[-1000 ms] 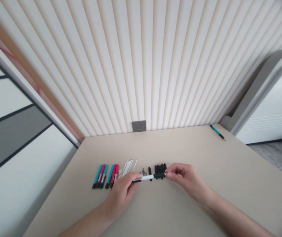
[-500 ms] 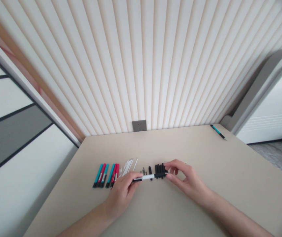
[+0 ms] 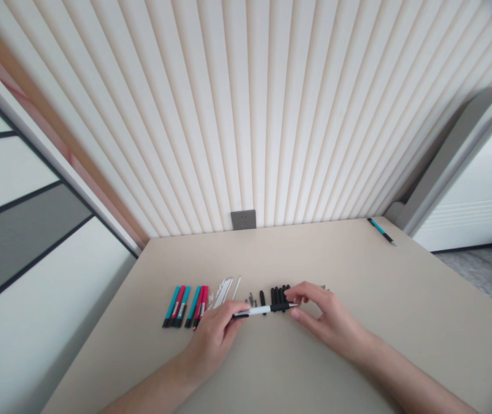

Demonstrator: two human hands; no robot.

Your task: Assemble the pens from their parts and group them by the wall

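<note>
My left hand (image 3: 214,336) is shut on the dark tip end of a white-barrelled pen (image 3: 257,311). The pen lies nearly level above the tabletop. Its black section runs toward my right hand (image 3: 327,317), whose spread thumb and forefinger sit on either side of the pen's far end. Behind that end stands a row of black pen caps (image 3: 279,296), with a lone black cap (image 3: 262,298) nearer my left hand. Left of them lie teal and red markers (image 3: 183,307), white plastic tubes (image 3: 223,293), and small grey parts (image 3: 251,299).
The beige table (image 3: 358,270) stretches to a pleated cream wall with a grey wall socket (image 3: 243,219). A teal pen (image 3: 380,230) lies at the far right corner. Small grey bits (image 3: 324,287) show beyond my right hand. A white cabinet (image 3: 465,190) stands right.
My right hand has let go of its earlier pinch on the pen's end, and its fingers now lie spread around that end. The pen sits slightly further right, and my left hand stays on it.
</note>
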